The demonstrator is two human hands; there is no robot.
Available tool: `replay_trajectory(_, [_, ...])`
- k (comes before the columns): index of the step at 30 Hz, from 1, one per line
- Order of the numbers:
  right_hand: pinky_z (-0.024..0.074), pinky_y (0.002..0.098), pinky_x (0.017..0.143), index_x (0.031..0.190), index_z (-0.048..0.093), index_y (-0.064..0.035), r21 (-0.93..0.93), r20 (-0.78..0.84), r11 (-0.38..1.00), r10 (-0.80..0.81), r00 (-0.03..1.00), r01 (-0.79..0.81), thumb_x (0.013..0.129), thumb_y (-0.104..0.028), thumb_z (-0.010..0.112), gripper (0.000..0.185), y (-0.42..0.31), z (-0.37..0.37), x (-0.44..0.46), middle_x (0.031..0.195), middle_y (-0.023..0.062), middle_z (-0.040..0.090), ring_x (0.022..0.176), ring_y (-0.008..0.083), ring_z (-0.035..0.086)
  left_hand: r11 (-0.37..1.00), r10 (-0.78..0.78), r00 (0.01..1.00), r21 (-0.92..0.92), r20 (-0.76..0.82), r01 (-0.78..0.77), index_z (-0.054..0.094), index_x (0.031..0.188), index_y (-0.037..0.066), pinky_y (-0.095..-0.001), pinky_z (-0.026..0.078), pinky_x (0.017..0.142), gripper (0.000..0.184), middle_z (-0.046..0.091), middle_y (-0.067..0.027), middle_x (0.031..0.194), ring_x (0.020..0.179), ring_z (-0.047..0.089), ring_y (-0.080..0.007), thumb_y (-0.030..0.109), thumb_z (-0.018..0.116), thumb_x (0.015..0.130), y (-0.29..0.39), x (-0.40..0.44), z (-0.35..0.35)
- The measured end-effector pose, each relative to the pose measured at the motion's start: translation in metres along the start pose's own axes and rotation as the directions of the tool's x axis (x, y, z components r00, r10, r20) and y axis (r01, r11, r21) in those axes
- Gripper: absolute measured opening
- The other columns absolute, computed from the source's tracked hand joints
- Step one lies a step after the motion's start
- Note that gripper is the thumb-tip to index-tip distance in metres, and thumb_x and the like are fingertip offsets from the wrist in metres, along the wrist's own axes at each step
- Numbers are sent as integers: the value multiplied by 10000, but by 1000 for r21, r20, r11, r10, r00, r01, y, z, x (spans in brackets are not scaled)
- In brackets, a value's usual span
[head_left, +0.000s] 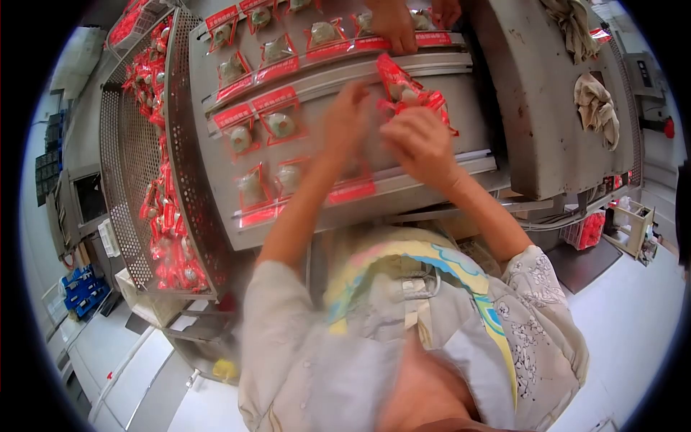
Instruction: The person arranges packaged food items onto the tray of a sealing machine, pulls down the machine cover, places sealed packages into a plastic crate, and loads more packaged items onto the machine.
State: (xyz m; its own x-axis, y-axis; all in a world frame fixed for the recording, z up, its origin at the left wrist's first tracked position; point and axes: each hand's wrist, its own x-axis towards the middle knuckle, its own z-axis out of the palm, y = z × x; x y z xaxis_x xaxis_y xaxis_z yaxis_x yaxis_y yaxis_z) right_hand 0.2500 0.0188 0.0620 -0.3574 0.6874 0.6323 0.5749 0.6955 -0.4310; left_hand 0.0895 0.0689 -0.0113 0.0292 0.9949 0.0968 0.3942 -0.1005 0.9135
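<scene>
Clear-and-red plastic pouches [281, 124], each with a rounded greyish item inside, lie in rows on a steel plate [345, 205]. My left hand [347, 119] hovers over the upper row of the near section, smeared by motion, so its fingers are unclear. Just right of it, my right hand [421, 144] has curled fingers against a small bunch of red pouches [410, 93]. It seems to grip one of them, though the fingertips are partly hidden. Metal bars [461, 160] run along the plate, with the pouches' red ends lying on or beside them.
Another person's hands [392, 25] work on the far row of pouches. At left stands a perforated metal trough [194, 144] holding many red pouches. A heavy steel lid or housing [547, 108] is on the right, with cloths [596, 108] on it. A red-filled basket [584, 232] sits beyond.
</scene>
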Motion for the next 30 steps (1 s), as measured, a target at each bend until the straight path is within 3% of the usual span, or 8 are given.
replay_trajectory(3, [496, 373, 741, 939, 621, -83, 206, 343, 969, -200, 918, 134, 716, -123, 699, 240, -8, 13, -24, 914, 73, 602, 887, 252, 599, 962, -184, 977, -184, 108, 201, 652, 1032, 38, -335, 505, 776, 262, 699, -123, 950, 881, 674, -218, 199, 693, 831, -29, 38, 45])
replay_trajectory(6, [504, 409, 772, 1033, 578, -40, 76, 602, 981, 99, 792, -180, 770, -125, 648, 285, 0, 38, -56, 1055, 117, 577, 976, 302, 587, 955, -235, 967, -161, 98, 248, 670, 983, 37, -294, 504, 718, 235, 709, -85, 898, 782, 650, -138, 154, 742, 793, -27, 45, 51])
replay_trajectory(9, [496, 437, 839, 1194, 505, 1, -3, 391, 904, 395, 831, -428, 801, -112, 624, 426, 17, 49, -69, 1213, 188, 512, 1080, 367, 541, 959, -164, 982, -219, 95, 181, 672, 986, 48, -278, 494, 694, 197, 699, -64, 863, 766, 626, -112, 140, 722, 820, -26, 40, 42])
replay_trajectory(15, [396, 421, 1020, 1357, 416, 7, -47, 176, 834, 549, 817, -550, 853, -66, 566, 531, 14, 53, -56, 1359, 233, 449, 1245, 386, 453, 942, -83, 996, -329, -31, 68, 579, 915, 62, -188, 394, 606, 68, 583, 43, 782, 688, 490, -25, 113, 624, 920, -23, 20, 1])
replay_trajectory(21, [447, 403, 921, 1266, 484, 40, 390, 114, 631, 690, 715, -671, 910, -154, 583, 417, 29, 90, -20, 1207, 236, 561, 1132, 359, 546, 961, -118, 983, -264, -140, 78, 559, 924, 47, -179, 371, 540, 93, 572, 37, 750, 625, 469, -15, 128, 603, 938, -61, 6, -27])
replay_trajectory(22, [502, 317, 736, 1080, 617, 43, 570, 107, 503, 739, 665, -650, 911, -186, 605, 284, 32, 109, -16, 936, 148, 669, 849, 220, 648, 953, -116, 981, -295, -158, 65, 558, 924, 41, -178, 367, 529, 98, 567, 35, 734, 611, 466, -14, 128, 599, 940, -70, 5, -26])
replay_trajectory(25, [451, 230, 538, 897, 681, 20, 622, 415, 89, 805, 424, -778, 915, -221, 616, 250, 37, 116, -5, 692, 30, 637, 599, 76, 570, 976, -144, 972, -191, -188, 108, 596, 930, 16, -178, 352, 511, 128, 578, 26, 696, 593, 469, -16, 141, 575, 950, -90, -3, -24])
replay_trajectory(30, [439, 251, 488, 770, 675, 40, 318, 402, 330, 802, 442, -889, 892, -247, 617, 317, 70, 132, -5, 609, 17, 602, 531, 76, 536, 874, -388, 917, -355, -95, 333, 606, 848, 15, -204, 382, 480, 134, 573, 14, 671, 578, 497, -45, 130, 577, 909, -81, -16, -35])
